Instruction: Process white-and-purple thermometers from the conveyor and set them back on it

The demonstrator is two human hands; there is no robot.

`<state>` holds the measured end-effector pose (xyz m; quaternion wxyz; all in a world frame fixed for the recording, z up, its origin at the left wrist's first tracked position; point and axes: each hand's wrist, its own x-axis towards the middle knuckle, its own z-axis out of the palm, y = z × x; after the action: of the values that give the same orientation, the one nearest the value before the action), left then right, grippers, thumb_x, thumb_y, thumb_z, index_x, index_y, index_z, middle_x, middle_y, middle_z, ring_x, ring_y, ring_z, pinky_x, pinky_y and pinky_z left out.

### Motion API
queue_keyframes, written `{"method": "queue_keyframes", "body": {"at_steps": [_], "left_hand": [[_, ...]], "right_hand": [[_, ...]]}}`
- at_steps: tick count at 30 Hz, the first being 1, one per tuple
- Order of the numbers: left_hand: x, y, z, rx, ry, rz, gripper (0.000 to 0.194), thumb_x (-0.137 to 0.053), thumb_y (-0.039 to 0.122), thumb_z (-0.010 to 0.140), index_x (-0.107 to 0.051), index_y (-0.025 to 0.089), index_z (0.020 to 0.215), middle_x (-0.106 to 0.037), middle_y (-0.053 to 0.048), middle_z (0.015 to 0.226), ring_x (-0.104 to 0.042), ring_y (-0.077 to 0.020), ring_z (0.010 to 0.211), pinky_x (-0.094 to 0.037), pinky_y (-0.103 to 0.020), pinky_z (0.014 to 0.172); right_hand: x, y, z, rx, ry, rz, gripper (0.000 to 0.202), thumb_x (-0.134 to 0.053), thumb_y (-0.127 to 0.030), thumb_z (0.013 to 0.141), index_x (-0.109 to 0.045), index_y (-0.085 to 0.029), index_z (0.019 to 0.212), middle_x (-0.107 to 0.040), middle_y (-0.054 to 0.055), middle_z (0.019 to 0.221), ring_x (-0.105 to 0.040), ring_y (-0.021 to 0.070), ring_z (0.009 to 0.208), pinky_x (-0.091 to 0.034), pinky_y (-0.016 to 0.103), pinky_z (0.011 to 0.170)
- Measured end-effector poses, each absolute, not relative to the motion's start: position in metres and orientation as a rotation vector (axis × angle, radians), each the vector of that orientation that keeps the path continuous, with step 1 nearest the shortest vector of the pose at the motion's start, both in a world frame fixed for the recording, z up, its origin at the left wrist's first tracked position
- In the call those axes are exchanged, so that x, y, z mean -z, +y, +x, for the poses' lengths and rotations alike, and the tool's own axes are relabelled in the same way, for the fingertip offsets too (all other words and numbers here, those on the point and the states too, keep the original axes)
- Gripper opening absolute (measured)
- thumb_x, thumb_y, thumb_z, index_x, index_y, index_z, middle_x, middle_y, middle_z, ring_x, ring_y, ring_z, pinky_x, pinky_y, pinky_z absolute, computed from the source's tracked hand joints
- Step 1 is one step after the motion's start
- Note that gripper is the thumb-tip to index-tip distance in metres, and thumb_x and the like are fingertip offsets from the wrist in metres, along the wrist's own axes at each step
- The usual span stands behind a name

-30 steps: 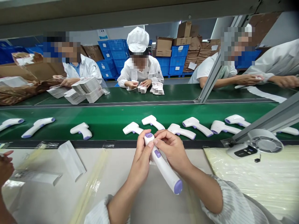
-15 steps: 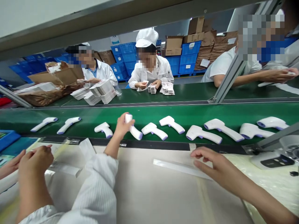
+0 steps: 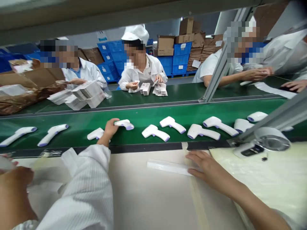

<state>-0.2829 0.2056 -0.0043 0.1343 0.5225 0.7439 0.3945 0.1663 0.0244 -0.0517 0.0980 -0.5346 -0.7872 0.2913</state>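
Note:
My left hand (image 3: 110, 128) reaches onto the green conveyor belt, with its fingers closed on the handle end of a white infrared thermometer (image 3: 126, 124). That thermometer's purple-trimmed head points right. Partly behind my left wrist lies another infrared thermometer (image 3: 95, 133). My right hand (image 3: 203, 164) hovers low over the pale worktop, fingers apart and holding nothing. Under its thumb and fingertips runs the end of a flat whitish strip (image 3: 165, 166); I cannot tell whether they touch it.
Several more thermometers (image 3: 155, 132) lie along the conveyor belt (image 3: 79, 123). A co-worker's hands (image 3: 16, 182) are at the left edge. A metal post (image 3: 217, 70) and a small device with a round clear top (image 3: 261, 147) stand to the right. Co-workers sit across the belt.
The held thermometer has turned from steep to nearly level, its purple end swinging up to the right. My view has shifted right. The right hand has come lower over the strip.

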Motion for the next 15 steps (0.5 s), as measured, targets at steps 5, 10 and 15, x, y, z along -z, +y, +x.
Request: {"method": "queue_keyframes", "body": {"at_steps": [5, 10, 15], "left_hand": [[-0.021, 0.17, -0.23, -1.154, 2.162, 1.738, 0.055, -0.058, 0.007, 0.084, -0.052, 0.004, 0.138, -0.045, -0.023, 0.149, -0.037, -0.0363, 0.145, -0.03, -0.058, 0.122], [0.001, 0.034, -0.136, -0.41, 1.337, 2.56, 0.061, -0.07, 0.036, 0.087, -0.054, 0.035, 0.146, -0.05, -0.008, 0.155, -0.042, -0.0348, 0.144, -0.028, -0.064, 0.121], [0.014, -0.009, -0.174, -0.544, 2.562, 1.678, 0.065, -0.058, 0.039, 0.096, -0.04, 0.027, 0.157, -0.02, -0.016, 0.17, -0.007, -0.0444, 0.157, -0.012, -0.076, 0.118]], "right_hand": [[0.05, 0.026, 0.164, -0.806, -2.317, -1.493, 0.014, -0.058, -0.021, 0.094, -0.071, -0.018, 0.102, -0.068, 0.012, 0.123, -0.06, 0.0304, 0.121, -0.049, 0.047, 0.105], [0.056, 0.013, 0.156, -0.965, -2.105, -1.393, 0.023, -0.046, -0.041, 0.098, -0.063, -0.025, 0.098, -0.074, 0.006, 0.099, -0.069, 0.0243, 0.088, -0.053, 0.037, 0.08], [0.071, 0.011, 0.153, -0.966, -1.862, -1.493, 0.04, -0.05, -0.061, 0.086, -0.063, -0.027, 0.103, -0.073, 0.004, 0.084, -0.066, 0.0237, 0.065, -0.049, 0.034, 0.061]]}}
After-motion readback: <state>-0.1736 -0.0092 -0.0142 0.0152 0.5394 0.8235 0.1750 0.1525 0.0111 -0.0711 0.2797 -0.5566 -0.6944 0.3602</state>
